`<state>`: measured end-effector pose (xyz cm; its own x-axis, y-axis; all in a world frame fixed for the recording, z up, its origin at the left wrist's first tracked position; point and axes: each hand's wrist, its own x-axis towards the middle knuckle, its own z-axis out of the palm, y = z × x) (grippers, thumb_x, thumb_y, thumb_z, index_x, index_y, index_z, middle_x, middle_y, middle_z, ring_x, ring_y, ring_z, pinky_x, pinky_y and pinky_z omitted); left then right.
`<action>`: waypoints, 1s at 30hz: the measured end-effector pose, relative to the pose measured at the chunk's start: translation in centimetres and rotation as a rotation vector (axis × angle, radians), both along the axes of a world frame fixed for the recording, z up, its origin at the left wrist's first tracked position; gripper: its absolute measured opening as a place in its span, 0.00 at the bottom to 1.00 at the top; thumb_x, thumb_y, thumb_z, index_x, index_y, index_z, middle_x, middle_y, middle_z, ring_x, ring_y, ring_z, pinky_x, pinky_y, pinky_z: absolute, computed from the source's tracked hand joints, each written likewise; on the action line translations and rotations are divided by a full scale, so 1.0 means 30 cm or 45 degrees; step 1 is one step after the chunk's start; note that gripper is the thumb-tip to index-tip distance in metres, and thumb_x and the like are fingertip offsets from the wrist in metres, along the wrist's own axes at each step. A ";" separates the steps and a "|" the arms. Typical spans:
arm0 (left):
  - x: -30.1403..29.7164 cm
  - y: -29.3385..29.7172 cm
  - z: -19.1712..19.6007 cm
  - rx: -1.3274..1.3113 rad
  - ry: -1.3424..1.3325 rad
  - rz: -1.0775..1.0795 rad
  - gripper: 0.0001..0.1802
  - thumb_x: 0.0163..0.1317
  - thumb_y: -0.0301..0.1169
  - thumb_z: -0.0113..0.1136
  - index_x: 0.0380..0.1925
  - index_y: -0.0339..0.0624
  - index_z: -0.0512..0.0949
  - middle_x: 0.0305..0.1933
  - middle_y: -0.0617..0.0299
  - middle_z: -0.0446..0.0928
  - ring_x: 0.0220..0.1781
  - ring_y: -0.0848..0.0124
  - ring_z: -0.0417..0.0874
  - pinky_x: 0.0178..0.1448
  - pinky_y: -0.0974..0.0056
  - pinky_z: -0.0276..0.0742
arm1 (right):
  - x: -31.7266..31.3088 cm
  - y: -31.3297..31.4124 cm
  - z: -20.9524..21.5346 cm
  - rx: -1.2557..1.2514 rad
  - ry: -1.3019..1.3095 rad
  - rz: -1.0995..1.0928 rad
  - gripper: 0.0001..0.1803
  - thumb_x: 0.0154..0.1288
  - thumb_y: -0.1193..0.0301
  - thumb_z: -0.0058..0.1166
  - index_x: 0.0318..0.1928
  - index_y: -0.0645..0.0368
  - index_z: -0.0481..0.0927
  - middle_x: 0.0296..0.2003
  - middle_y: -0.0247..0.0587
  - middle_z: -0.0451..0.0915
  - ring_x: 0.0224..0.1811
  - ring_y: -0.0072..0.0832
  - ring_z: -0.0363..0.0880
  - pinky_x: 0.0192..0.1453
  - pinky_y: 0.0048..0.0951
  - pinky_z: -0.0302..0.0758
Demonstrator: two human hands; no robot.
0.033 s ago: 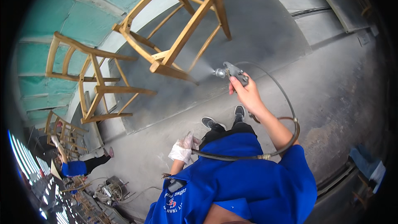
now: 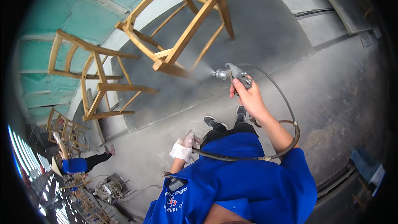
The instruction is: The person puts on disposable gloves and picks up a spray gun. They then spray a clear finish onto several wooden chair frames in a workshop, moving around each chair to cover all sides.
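The right hand (image 2: 253, 99), which is bare, is at 3 o'clock from the middle of the view. Its fingers are closed around the grip of a spray gun (image 2: 237, 74), at 2 o'clock. From the nozzle a pale mist (image 2: 203, 68) goes toward 10 o'clock, to the lower leg of a wooden chair (image 2: 192, 28). This chair is at 11 o'clock, near the gun but not touching it.

The left hand (image 2: 182, 148), in a clear plastic glove, is at 7 o'clock. A dark hose (image 2: 228, 157) reaches this glove, passing by the right forearm; I cannot tell if the fingers pinch it, because the glove hides them.

Between 9 and 10 o'clock there is 1 more wooden chair (image 2: 124, 87). Behind the chairs lies a dark board (image 2: 257, 29). At 8 o'clock, well apart, another person (image 2: 74, 166) in a blue shirt stretches 1 arm to a smaller-looking chair (image 2: 68, 132).
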<state>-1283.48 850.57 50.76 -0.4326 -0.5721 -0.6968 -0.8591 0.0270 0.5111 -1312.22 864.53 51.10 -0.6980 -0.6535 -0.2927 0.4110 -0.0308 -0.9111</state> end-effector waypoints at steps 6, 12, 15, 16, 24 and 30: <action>0.036 -0.026 0.017 0.071 0.194 0.143 0.35 0.74 0.55 0.47 0.21 0.35 0.81 0.15 0.57 0.76 0.22 0.65 0.77 0.34 0.59 0.73 | 0.140 -0.023 0.213 -0.440 -0.234 -0.019 0.16 0.81 0.57 0.46 0.55 0.57 0.71 0.38 0.35 0.80 0.37 0.19 0.80 0.23 0.18 0.67; 0.084 -0.054 0.014 0.006 0.221 0.295 0.34 0.73 0.54 0.51 0.21 0.34 0.81 0.15 0.56 0.75 0.22 0.64 0.77 0.34 0.60 0.73 | 0.133 -0.219 -0.062 -0.243 -0.195 -0.170 0.14 0.79 0.61 0.52 0.49 0.59 0.77 0.28 0.30 0.78 0.27 0.17 0.76 0.26 0.22 0.71; 0.108 -0.049 0.026 -0.034 0.151 0.360 0.35 0.73 0.56 0.50 0.21 0.34 0.82 0.14 0.57 0.75 0.18 0.68 0.74 0.28 0.62 0.70 | 0.156 -0.289 -0.330 -0.062 -0.231 -0.241 0.15 0.77 0.60 0.54 0.48 0.60 0.77 0.27 0.30 0.78 0.25 0.18 0.76 0.28 0.23 0.73; 0.112 -0.043 0.031 -0.078 0.120 0.331 0.36 0.74 0.56 0.48 0.22 0.35 0.83 0.13 0.58 0.74 0.17 0.69 0.73 0.26 0.62 0.68 | 0.163 -0.302 -0.419 -0.036 -0.211 -0.258 0.15 0.76 0.59 0.55 0.49 0.60 0.78 0.26 0.29 0.77 0.24 0.18 0.76 0.28 0.23 0.73; 0.129 0.019 0.041 -0.057 0.123 0.621 0.33 0.74 0.54 0.53 0.19 0.36 0.79 0.12 0.61 0.70 0.12 0.72 0.68 0.17 0.65 0.60 | 0.162 -0.282 -0.825 0.288 -0.197 -0.249 0.19 0.73 0.57 0.59 0.48 0.61 0.78 0.27 0.32 0.78 0.24 0.20 0.77 0.25 0.24 0.74; 0.097 0.037 0.013 -0.009 0.082 0.463 0.32 0.73 0.53 0.51 0.21 0.36 0.81 0.13 0.59 0.73 0.13 0.70 0.70 0.20 0.63 0.64 | 0.081 -0.164 -0.547 0.269 -0.160 -0.223 0.20 0.74 0.60 0.57 0.56 0.63 0.77 0.28 0.30 0.78 0.27 0.17 0.76 0.32 0.24 0.77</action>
<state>-1280.58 851.70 51.16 -0.2430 -0.7014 -0.6701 -0.7791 -0.2704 0.5656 -1309.79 859.61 34.69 -0.7444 -0.4420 -0.5005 0.5260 0.0737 -0.8473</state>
